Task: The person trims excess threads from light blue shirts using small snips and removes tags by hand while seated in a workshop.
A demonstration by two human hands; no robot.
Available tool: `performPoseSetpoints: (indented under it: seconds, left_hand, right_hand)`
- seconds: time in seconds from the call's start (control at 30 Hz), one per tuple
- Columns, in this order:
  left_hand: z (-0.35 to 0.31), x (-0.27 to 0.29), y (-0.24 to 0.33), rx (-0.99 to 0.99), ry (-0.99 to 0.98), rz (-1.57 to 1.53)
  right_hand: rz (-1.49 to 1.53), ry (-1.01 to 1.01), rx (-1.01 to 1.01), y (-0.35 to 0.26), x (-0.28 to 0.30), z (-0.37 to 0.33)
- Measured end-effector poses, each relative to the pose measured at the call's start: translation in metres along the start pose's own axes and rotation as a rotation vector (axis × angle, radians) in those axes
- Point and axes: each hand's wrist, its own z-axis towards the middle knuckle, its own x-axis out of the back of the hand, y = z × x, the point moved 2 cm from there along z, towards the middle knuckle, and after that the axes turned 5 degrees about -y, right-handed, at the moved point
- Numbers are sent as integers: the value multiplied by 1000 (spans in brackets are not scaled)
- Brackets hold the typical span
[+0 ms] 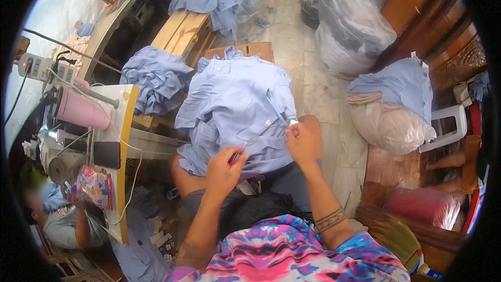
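A heap of light blue cloth (224, 91), looking like garments, lies in front of me and over my lap. My left hand (225, 171) is closed around a small dark tool with a bit of red (235, 156); its exact kind is hard to make out. Just beyond those fingers, small round shiny shapes show on the cloth. At the heap's right edge, my right hand (302, 140) pinches the blue cloth beside a small white tag (293, 122). Another small white tag (268, 122) sits on the fabric between the hands.
Blue cloth piles (156, 78) lie on and beside a wooden bench (177, 34). To my left, a yellow-edged table (125, 162) holds a phone (107, 154) and pink cup (83, 108). Stuffed plastic bags (355, 26) stand right. Another person (68, 224) sits lower left.
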Motion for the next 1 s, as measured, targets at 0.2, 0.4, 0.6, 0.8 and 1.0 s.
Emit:
performPoseSetpoints:
  seconds: [0.2, 0.4, 0.6, 0.8, 1.0]
  left_hand:
    - [69, -41, -3, -130, 100, 291]
    - [47, -30, -10, 9, -4, -76]
    - [0, -11, 15, 114, 57, -298]
    - [-34, 12, 31, 246, 179, -671]
    - [-13, 16, 37, 291, 9, -862]
  right_hand:
    - [155, 210, 69, -26, 0, -15]
    - [679, -226, -196, -53, -7, -30]
    - [1148, -425, -280, -75, -29, -47]
    - [166, 80, 516, -132, -5, -74]
    - [95, 52, 621, -136, -6, -92]
